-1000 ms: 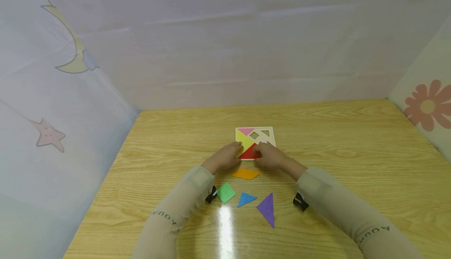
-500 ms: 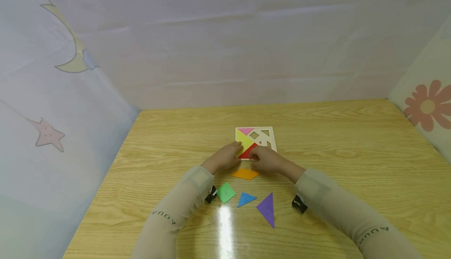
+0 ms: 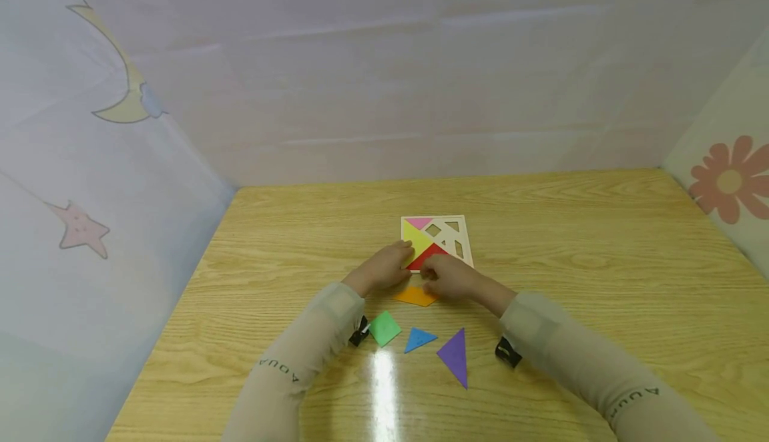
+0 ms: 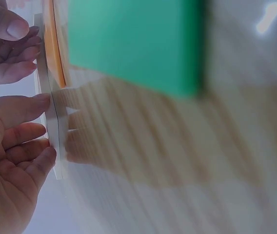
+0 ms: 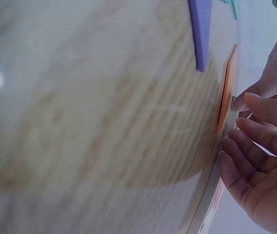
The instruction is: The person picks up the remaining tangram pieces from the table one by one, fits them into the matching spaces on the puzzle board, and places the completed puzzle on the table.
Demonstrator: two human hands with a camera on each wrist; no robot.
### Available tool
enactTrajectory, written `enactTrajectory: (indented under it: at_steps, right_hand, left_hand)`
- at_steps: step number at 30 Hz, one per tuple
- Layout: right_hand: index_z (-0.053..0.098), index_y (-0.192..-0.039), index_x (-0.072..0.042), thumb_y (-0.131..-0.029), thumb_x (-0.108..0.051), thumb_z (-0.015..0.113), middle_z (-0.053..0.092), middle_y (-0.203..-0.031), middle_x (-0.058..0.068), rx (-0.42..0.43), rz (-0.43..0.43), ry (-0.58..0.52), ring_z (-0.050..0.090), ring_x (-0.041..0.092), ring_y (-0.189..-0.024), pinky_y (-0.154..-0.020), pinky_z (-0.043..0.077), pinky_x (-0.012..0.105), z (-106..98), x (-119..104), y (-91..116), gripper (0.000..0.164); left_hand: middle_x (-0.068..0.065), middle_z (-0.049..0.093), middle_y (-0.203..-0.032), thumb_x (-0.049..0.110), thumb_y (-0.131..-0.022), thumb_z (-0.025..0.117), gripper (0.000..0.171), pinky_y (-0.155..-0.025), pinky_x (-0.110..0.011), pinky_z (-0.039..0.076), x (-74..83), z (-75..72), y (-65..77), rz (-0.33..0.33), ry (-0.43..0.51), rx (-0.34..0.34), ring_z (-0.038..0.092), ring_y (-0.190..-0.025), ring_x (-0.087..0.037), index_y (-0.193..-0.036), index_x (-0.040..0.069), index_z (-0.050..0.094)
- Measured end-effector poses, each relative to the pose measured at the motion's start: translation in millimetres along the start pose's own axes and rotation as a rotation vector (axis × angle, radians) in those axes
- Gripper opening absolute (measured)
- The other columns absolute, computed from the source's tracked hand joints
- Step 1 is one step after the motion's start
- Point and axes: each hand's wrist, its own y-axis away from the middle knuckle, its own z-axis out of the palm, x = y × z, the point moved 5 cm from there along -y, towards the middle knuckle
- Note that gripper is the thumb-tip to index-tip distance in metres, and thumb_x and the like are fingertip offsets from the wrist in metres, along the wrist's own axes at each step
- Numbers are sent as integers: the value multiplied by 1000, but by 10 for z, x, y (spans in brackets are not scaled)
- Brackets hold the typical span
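A pale wooden tangram board (image 3: 468, 238) lies on the table with a yellow triangle (image 3: 414, 238), a red triangle (image 3: 425, 257) and a pink triangle (image 3: 418, 222) in it. My left hand (image 3: 384, 268) holds the board's near left corner, thumb and fingertips against its edge in the left wrist view. Over the front edge, beside the red triangle, is my right hand (image 3: 450, 276). Its fingers are loosely bent with nothing seen between them in the right wrist view. An orange parallelogram (image 3: 414, 296) lies just in front of the board, its right end partly covered by that hand.
Nearer the front lie a green square (image 3: 385, 328), a blue triangle (image 3: 419, 340) and a purple triangle (image 3: 455, 356). Several cut-out recesses show in the right part of the board. A fabric wall rises behind the table (image 3: 300, 228).
My right hand has slid left and slightly nearer along the board's front, uncovering the board's right side and covering more of the orange parallelogram. My left hand has stayed put.
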Motion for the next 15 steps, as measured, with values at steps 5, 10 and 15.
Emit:
enactTrajectory:
  at_steps: [5,10,15]
  right_hand:
    - [59,-82,-3,-72,-8,64,48,-69,-1,-14,-6,19,42,13,-66,-60,39,26,31,-34,-9,12]
    - [59,-82,-2,-72,-9,65,49,-69,-1,-23,4,38,43,13,-65,-60,39,26,56,-76,-10,14]
    - [60,-86,-1,-72,-9,66,53,-74,-1,-44,12,36,46,12,-67,-63,42,26,82,-114,-6,17]
  left_hand:
    - [-17,35,-131,11,-84,54,35,-101,-32,23,-5,-1,7,-19,9,-13,30,-122,-28,-117,-1,48]
    - [-16,34,-132,10,-84,53,35,-101,-32,22,-4,-2,8,-30,26,-25,29,-123,-27,-117,-1,48]
    - [-17,36,-130,9,-84,54,24,-101,-32,24,-5,4,2,-12,22,-10,30,-122,-28,-106,1,51]
